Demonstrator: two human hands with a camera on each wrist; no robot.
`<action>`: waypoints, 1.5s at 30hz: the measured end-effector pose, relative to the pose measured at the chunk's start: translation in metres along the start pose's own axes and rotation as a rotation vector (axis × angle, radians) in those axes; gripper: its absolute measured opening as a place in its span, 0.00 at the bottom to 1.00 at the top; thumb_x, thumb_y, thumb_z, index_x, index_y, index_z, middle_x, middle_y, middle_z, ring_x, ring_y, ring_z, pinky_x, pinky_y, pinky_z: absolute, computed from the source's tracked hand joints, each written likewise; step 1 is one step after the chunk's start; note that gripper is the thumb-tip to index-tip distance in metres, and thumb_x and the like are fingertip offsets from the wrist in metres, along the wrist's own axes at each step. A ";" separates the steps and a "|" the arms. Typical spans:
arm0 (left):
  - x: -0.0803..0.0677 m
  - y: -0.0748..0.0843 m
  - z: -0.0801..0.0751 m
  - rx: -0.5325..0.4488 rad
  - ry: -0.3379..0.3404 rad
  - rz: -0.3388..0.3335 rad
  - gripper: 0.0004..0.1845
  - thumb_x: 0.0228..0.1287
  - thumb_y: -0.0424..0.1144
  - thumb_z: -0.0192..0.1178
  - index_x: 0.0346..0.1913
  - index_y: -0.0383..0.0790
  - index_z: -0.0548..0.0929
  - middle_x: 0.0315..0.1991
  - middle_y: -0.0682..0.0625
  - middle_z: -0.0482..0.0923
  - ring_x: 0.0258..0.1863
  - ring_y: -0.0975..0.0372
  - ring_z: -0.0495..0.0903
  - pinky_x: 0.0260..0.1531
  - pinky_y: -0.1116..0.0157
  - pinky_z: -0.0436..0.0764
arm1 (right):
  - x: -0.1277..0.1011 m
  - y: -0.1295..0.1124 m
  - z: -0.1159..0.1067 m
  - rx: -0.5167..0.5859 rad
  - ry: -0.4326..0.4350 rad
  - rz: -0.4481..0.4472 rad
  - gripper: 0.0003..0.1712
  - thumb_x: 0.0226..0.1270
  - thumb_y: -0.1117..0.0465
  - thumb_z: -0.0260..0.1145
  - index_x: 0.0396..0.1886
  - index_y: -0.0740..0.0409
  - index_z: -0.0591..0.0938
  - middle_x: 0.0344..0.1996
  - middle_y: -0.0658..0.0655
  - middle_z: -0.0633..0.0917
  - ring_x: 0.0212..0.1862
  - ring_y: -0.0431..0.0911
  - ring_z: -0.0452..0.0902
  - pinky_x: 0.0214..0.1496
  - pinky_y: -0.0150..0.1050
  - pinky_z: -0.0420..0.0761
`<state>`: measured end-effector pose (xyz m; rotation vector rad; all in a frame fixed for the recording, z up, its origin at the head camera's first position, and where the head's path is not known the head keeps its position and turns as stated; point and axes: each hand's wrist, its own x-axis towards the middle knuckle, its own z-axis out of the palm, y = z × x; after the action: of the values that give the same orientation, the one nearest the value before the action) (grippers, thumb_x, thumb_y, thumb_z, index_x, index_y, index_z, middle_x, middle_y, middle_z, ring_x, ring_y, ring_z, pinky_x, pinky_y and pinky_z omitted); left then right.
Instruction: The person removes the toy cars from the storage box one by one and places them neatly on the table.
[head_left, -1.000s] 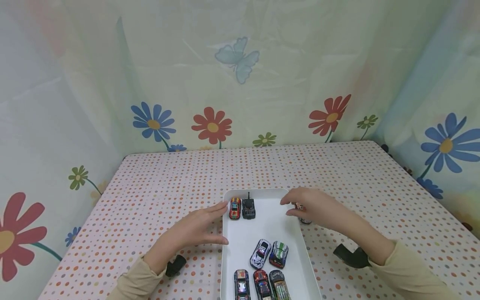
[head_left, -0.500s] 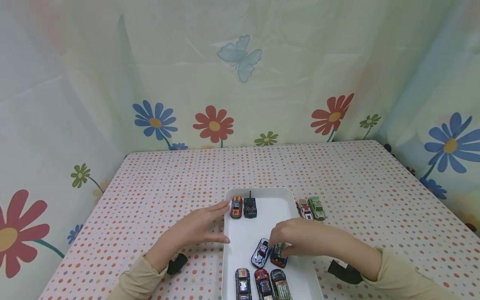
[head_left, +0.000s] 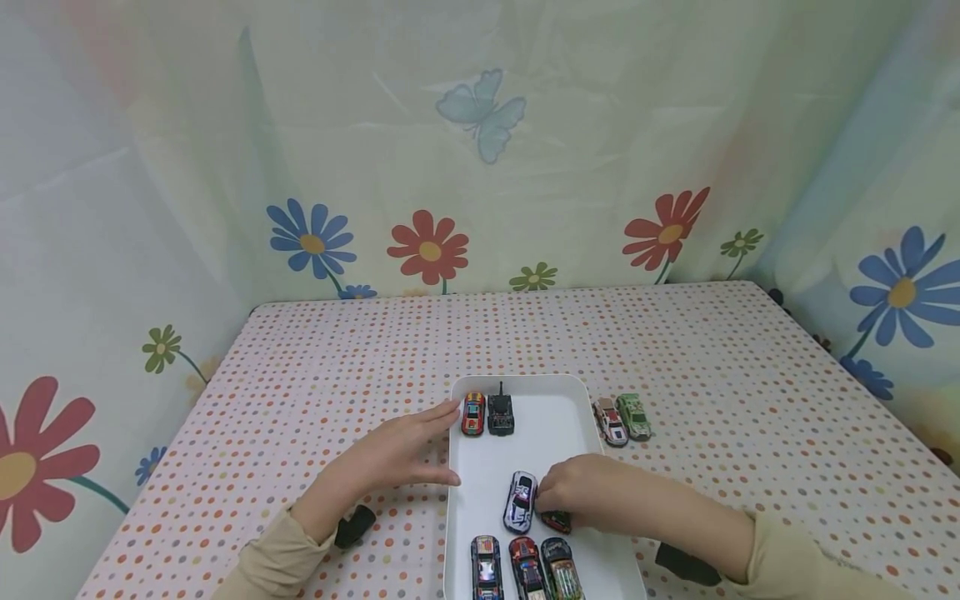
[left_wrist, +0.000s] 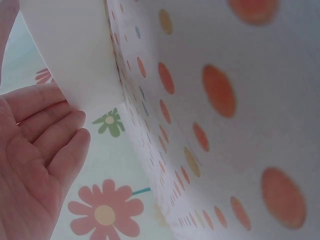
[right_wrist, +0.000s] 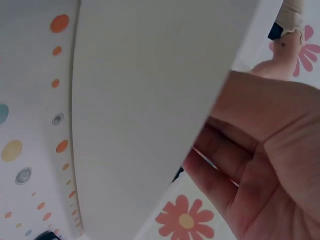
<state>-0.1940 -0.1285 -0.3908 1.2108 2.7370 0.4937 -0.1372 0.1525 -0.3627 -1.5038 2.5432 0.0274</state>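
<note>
A white tray (head_left: 480, 475) holds several toy cars. My right hand (head_left: 588, 490) reaches over its right side and grips a dark, green-and-white toy car (head_left: 557, 522), mostly hidden under the fingers. Just left of it is a white-and-purple toy car (head_left: 520, 502). At the tray's left wall rests my left hand (head_left: 397, 454), fingers extended and thumb apart, the fingertips at the rim. The left wrist view shows these fingers (left_wrist: 55, 122) against the outer wall. In the right wrist view the tray wall (right_wrist: 145, 110) hides the right fingertips.
A red-and-yellow toy car (head_left: 472, 415) and a black toy vehicle (head_left: 500, 414) fill the tray's far left corner. Several cars, one red (head_left: 528, 571), line its near end. Outside, right of the tray, sit a white-and-red car (head_left: 611, 422) and a green car (head_left: 634, 417).
My right hand has moved from beside the cars outside the tray to the dark green-and-white toy car within it. The white-and-purple car has turned slightly. My left hand stays put.
</note>
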 end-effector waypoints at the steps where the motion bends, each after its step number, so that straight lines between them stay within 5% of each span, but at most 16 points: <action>1: 0.000 0.000 0.000 -0.002 0.000 0.000 0.50 0.52 0.69 0.54 0.70 0.37 0.60 0.71 0.46 0.52 0.66 0.55 0.59 0.59 0.58 0.67 | 0.000 -0.001 0.001 -0.043 0.010 -0.005 0.16 0.41 0.63 0.76 0.35 0.50 0.86 0.34 0.40 0.83 0.40 0.33 0.77 0.43 0.26 0.76; 8: 0.001 0.001 -0.001 0.000 -0.006 -0.002 0.49 0.53 0.67 0.56 0.70 0.37 0.59 0.71 0.46 0.52 0.66 0.55 0.58 0.60 0.58 0.66 | -0.002 -0.008 0.007 -0.278 0.088 -0.059 0.11 0.42 0.62 0.75 0.26 0.47 0.82 0.28 0.39 0.79 0.33 0.32 0.75 0.37 0.25 0.75; 14: 0.000 0.002 -0.001 -0.010 -0.003 -0.021 0.48 0.53 0.64 0.60 0.70 0.36 0.60 0.71 0.46 0.52 0.66 0.54 0.59 0.60 0.58 0.65 | -0.003 -0.008 0.009 -0.258 0.108 -0.039 0.13 0.43 0.64 0.74 0.21 0.47 0.77 0.24 0.39 0.77 0.30 0.32 0.72 0.31 0.26 0.73; 26: 0.000 0.002 0.000 -0.020 -0.006 -0.018 0.49 0.52 0.65 0.59 0.70 0.36 0.61 0.71 0.46 0.52 0.66 0.55 0.59 0.59 0.58 0.66 | -0.010 -0.007 0.012 -0.240 0.135 -0.022 0.11 0.51 0.59 0.73 0.33 0.48 0.79 0.24 0.41 0.76 0.27 0.33 0.69 0.28 0.25 0.72; 28: 0.000 0.001 -0.001 -0.020 -0.005 -0.014 0.49 0.52 0.67 0.57 0.70 0.36 0.61 0.71 0.46 0.52 0.66 0.55 0.59 0.59 0.58 0.66 | -0.011 -0.006 0.010 -0.160 0.127 0.007 0.12 0.51 0.58 0.73 0.34 0.48 0.80 0.25 0.40 0.75 0.27 0.32 0.69 0.28 0.25 0.72; 36: -0.001 0.001 -0.001 -0.037 -0.008 -0.014 0.50 0.52 0.68 0.56 0.70 0.36 0.60 0.71 0.46 0.51 0.66 0.55 0.58 0.60 0.57 0.65 | -0.015 0.004 -0.002 0.447 0.174 0.186 0.17 0.49 0.53 0.75 0.36 0.51 0.80 0.29 0.37 0.77 0.30 0.33 0.72 0.32 0.30 0.77; 45: 0.000 0.001 0.000 -0.032 -0.008 -0.015 0.48 0.54 0.63 0.60 0.70 0.37 0.60 0.71 0.47 0.51 0.66 0.55 0.57 0.60 0.58 0.65 | -0.029 0.034 -0.014 0.736 0.335 0.282 0.16 0.52 0.54 0.74 0.33 0.54 0.77 0.24 0.44 0.74 0.26 0.38 0.67 0.26 0.31 0.72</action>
<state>-0.1930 -0.1281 -0.3901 1.1813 2.7191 0.5274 -0.1554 0.1925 -0.3471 -0.9093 2.5270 -1.0688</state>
